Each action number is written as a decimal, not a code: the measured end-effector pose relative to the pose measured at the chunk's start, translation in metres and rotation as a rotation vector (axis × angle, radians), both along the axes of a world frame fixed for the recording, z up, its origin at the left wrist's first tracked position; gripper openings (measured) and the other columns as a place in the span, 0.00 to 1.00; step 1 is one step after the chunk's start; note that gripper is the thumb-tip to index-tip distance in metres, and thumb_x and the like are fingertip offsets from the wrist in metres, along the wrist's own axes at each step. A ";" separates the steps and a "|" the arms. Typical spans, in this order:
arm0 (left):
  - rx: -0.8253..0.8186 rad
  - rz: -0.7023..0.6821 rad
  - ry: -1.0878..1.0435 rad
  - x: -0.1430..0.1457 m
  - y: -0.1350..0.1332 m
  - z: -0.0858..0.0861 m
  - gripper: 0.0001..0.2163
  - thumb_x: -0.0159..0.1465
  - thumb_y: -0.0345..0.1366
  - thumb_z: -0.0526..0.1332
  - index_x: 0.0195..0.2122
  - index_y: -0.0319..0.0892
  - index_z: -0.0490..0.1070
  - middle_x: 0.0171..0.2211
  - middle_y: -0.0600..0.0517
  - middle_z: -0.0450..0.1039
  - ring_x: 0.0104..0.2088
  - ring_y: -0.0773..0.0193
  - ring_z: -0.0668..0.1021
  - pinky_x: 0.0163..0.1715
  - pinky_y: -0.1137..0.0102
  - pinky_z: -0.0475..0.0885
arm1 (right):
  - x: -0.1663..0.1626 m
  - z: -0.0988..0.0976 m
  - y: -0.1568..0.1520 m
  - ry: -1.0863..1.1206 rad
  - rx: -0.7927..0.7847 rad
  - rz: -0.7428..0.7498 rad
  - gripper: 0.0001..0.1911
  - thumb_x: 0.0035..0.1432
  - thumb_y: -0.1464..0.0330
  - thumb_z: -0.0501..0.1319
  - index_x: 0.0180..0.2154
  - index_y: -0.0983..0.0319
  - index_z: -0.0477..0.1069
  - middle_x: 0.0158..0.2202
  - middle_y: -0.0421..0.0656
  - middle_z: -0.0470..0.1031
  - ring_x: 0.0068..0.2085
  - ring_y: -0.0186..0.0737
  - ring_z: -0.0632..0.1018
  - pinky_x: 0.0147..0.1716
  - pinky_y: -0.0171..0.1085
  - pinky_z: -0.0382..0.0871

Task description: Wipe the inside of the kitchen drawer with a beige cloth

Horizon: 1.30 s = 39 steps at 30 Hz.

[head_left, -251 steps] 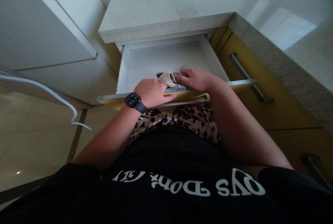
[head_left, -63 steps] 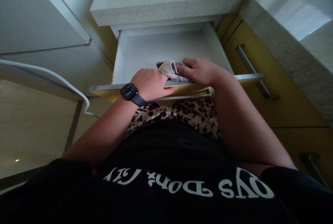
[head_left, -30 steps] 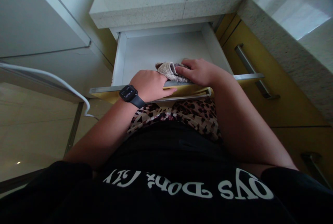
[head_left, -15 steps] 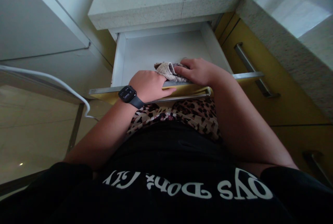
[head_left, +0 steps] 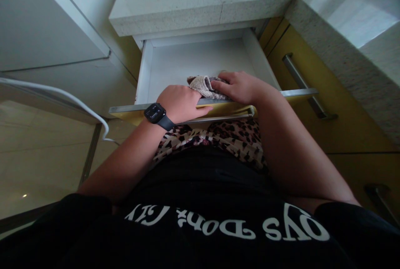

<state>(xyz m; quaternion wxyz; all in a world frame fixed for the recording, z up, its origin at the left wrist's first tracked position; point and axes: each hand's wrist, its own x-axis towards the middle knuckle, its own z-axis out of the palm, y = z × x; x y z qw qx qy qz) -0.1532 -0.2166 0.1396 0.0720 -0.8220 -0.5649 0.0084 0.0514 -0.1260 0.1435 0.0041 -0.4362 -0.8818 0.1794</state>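
Note:
A white-walled drawer (head_left: pixel 193 57) with a yellow front stands pulled out under the counter. My left hand (head_left: pixel 177 103), with a black watch (head_left: pixel 155 113) at the wrist, is hooked over the drawer's front edge. Its thumb lies along the outer face, and the fingers inside are mostly hidden. A bunched, greyish-brown cloth (head_left: pixel 201 85) rests just behind the front panel. My right hand (head_left: pixel 243 87) is closed over the cloth's right part at the inner side of the front, its fingertips partly out of sight.
The stone countertop (head_left: pixel 175 0) overhangs the drawer and turns a corner to the right. Yellow cabinets with a metal bar handle (head_left: pixel 308 85) stand at the right. A white cable (head_left: pixel 75 94) hangs at the left beside a pale cabinet (head_left: pixel 53 23).
The whole view has shifted very slightly. Both hands, the cloth and the drawer keep nearly the same places relative to each other.

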 end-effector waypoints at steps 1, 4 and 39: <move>0.002 -0.001 -0.003 0.000 0.000 0.000 0.30 0.67 0.62 0.52 0.41 0.40 0.82 0.33 0.40 0.80 0.34 0.46 0.82 0.32 0.60 0.70 | 0.000 0.000 0.000 0.001 -0.003 -0.002 0.37 0.68 0.40 0.44 0.48 0.63 0.73 0.43 0.50 0.75 0.39 0.39 0.72 0.37 0.36 0.56; -0.011 0.009 -0.014 0.000 -0.001 0.001 0.31 0.67 0.63 0.52 0.42 0.39 0.82 0.34 0.39 0.81 0.35 0.46 0.82 0.33 0.59 0.71 | 0.000 0.002 -0.001 -0.004 -0.013 -0.007 0.37 0.69 0.40 0.44 0.48 0.63 0.73 0.43 0.50 0.75 0.39 0.39 0.72 0.37 0.35 0.56; -0.029 0.017 -0.032 0.000 -0.001 0.001 0.31 0.67 0.63 0.53 0.41 0.40 0.82 0.34 0.39 0.80 0.36 0.46 0.82 0.36 0.59 0.71 | 0.000 0.002 0.000 -0.002 -0.010 0.003 0.36 0.69 0.40 0.44 0.47 0.63 0.73 0.44 0.50 0.75 0.39 0.39 0.72 0.37 0.36 0.57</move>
